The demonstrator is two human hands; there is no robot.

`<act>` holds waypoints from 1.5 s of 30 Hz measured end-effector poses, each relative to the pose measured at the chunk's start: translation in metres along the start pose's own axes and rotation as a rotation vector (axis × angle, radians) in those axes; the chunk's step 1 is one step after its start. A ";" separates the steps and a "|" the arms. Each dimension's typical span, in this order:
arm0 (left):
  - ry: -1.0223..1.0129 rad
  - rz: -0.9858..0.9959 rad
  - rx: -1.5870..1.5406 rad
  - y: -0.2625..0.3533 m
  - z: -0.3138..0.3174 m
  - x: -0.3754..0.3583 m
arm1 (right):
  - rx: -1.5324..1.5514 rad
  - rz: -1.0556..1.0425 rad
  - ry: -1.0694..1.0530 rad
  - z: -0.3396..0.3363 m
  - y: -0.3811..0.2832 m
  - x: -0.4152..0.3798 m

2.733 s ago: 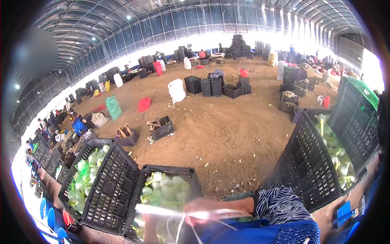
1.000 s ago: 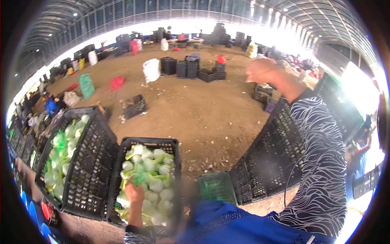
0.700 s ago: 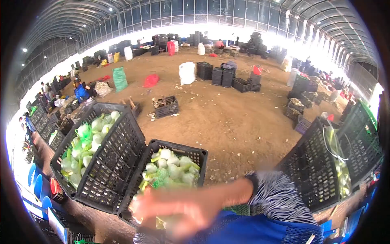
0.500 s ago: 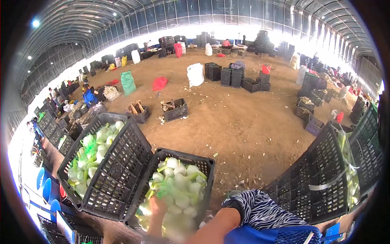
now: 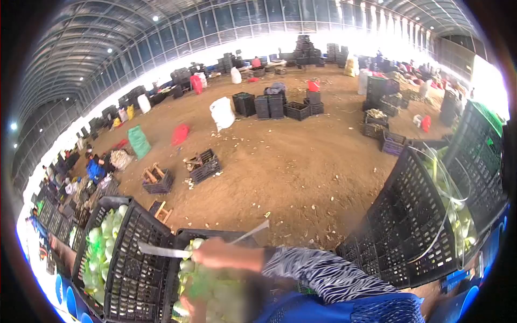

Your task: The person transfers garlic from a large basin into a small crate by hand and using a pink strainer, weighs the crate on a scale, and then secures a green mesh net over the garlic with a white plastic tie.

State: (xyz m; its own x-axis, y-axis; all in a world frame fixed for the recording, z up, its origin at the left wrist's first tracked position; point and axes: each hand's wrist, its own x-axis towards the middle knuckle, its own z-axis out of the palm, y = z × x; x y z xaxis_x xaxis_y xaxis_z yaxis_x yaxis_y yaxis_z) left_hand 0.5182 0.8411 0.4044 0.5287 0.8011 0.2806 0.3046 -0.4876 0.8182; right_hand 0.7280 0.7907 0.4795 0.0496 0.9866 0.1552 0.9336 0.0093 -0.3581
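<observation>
My right hand (image 5: 218, 253) crosses above the near crate, fingers closed around a pale flat strap (image 5: 161, 251). One end of the strap sticks out to the left and another to the upper right. Below it, my left hand (image 5: 195, 308) is low and blurred over the white bulbs with green stalks (image 5: 186, 277); its fingers are not clear. The bulbs lie in a black slatted crate (image 5: 207, 234), with some green netting among them. Another black crate (image 5: 137, 264) of the same bulbs leans tilted at the left.
At the right stand tall black crates (image 5: 404, 226) with bulbs and a loose pale strap (image 5: 449, 215). Small crates (image 5: 204, 168) with wood pieces sit on the dirt floor (image 5: 280, 183). Farther off are a white sack (image 5: 222, 113), a green sack (image 5: 139, 141) and several people.
My right hand has come up over the crate with the strap in it. My left hand has moved lower. The view has turned right, shifting the surroundings left.
</observation>
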 end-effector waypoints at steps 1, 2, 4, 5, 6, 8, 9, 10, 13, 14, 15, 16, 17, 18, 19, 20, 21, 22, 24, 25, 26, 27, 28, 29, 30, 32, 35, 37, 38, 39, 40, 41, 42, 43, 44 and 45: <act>0.012 -0.003 0.012 -0.003 0.002 0.000 | -0.021 0.013 -0.085 0.043 0.003 0.012; 0.029 -0.013 0.023 -0.013 0.001 -0.005 | -0.111 -0.119 -0.082 0.058 0.001 0.006; 0.059 -0.026 0.040 -0.022 -0.001 -0.008 | -0.106 -0.241 0.049 0.071 -0.007 0.001; 0.070 -0.031 0.049 -0.025 -0.002 -0.010 | -0.061 -0.293 0.165 0.072 -0.006 -0.002; 0.075 -0.037 0.056 -0.027 -0.003 -0.010 | -0.059 -0.289 0.163 0.074 -0.005 -0.005; 0.082 -0.043 0.056 -0.028 -0.002 -0.010 | -0.052 -0.415 0.030 0.056 -0.010 -0.018; 0.085 -0.045 0.056 -0.028 -0.003 -0.009 | -0.049 -0.405 0.029 0.061 -0.006 -0.021; 0.088 -0.046 0.060 -0.029 -0.003 -0.007 | -0.045 -0.446 0.135 0.066 -0.002 -0.023; 0.091 -0.042 0.063 -0.028 -0.001 -0.002 | 0.043 -0.449 0.346 0.072 0.006 -0.036; 0.092 -0.040 0.064 -0.028 -0.001 -0.001 | 0.134 -0.422 0.446 0.070 0.007 -0.044; 0.096 -0.037 0.061 -0.028 0.000 0.001 | 0.128 -0.415 0.450 0.068 0.009 -0.052; 0.100 -0.036 0.061 -0.028 0.001 0.002 | 0.045 -0.398 0.302 0.065 0.009 -0.062; 0.104 -0.035 0.060 -0.028 0.001 0.004 | -0.035 -0.377 0.152 0.059 0.008 -0.075; 0.105 -0.033 0.057 -0.029 0.002 0.004 | -0.078 -0.474 0.214 0.057 0.000 -0.090; 0.114 -0.033 0.053 -0.029 0.003 0.007 | -0.082 -0.465 0.213 0.055 -0.015 -0.097; 0.120 -0.029 0.045 -0.030 0.003 0.009 | 0.021 -0.462 0.030 0.057 -0.034 -0.103; 0.128 -0.017 0.027 -0.031 0.005 0.012 | 0.129 -0.463 -0.154 0.064 -0.046 -0.107; 0.136 -0.001 -0.006 -0.028 0.009 0.018 | 0.140 -0.473 -0.165 0.080 -0.053 -0.103; 0.092 -0.115 -0.008 -0.014 0.013 0.024 | 0.180 -0.572 -0.135 0.124 -0.086 -0.095; 0.020 -0.228 0.055 0.000 0.011 0.027 | 0.476 -0.810 0.416 0.109 -0.099 -0.100; -0.130 -0.428 0.117 -0.013 0.002 0.023 | 0.340 -0.807 0.357 0.106 -0.121 -0.104; -0.175 -0.288 0.496 -0.060 0.014 0.026 | 0.332 -0.694 0.025 0.133 -0.147 -0.096; -0.059 -0.324 0.505 -0.044 0.017 0.019 | 0.345 -0.766 -0.207 0.117 -0.159 -0.098; 0.059 -0.359 0.507 -0.026 0.020 0.012 | 0.347 -0.834 -0.272 0.125 -0.167 -0.105; 0.061 -0.415 0.321 -0.025 0.026 0.011 | 0.352 -0.901 -0.342 0.134 -0.174 -0.113; -0.139 -0.435 0.473 0.021 0.018 0.007 | 0.426 -1.012 -0.477 0.089 -0.171 -0.117; -0.019 -0.011 0.875 0.007 0.033 -0.011 | 0.421 -0.986 -0.749 0.075 -0.119 -0.113; 0.217 0.128 0.834 -0.017 0.056 -0.017 | 0.326 -0.866 -0.870 0.004 -0.105 -0.075; 0.202 0.068 0.768 -0.017 0.061 -0.015 | 0.652 -0.751 -0.789 -0.014 -0.096 -0.059; 0.053 0.018 0.771 0.000 0.043 -0.012 | 0.612 -0.604 -0.670 -0.026 -0.095 -0.040; 0.065 -0.014 0.775 -0.008 0.047 -0.017 | 0.431 -0.652 -0.378 -0.024 -0.099 -0.021; 0.147 0.025 0.761 -0.029 0.060 -0.020 | 0.241 -0.601 -0.282 -0.014 -0.108 -0.001; 0.229 0.071 0.751 -0.052 0.079 -0.018 | 0.152 -0.616 -0.339 -0.003 -0.123 0.013; 0.309 0.123 0.742 -0.074 0.095 -0.016 | 0.121 -0.665 -0.442 0.022 -0.133 0.024; 0.385 0.178 0.732 -0.093 0.108 -0.014 | 0.050 -0.769 -0.564 0.040 -0.148 0.026; 0.315 0.216 0.773 -0.069 0.087 -0.015 | -0.025 -0.870 -0.688 0.055 -0.163 0.026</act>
State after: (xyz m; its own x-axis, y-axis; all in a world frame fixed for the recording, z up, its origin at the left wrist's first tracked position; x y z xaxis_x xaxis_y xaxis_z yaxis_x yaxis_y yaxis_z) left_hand 0.5578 0.8321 0.3002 0.4275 0.6668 0.6104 0.7373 -0.6479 0.1915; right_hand 0.5579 0.8234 0.4909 -0.8267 0.5250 -0.2024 0.5615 0.7474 -0.3551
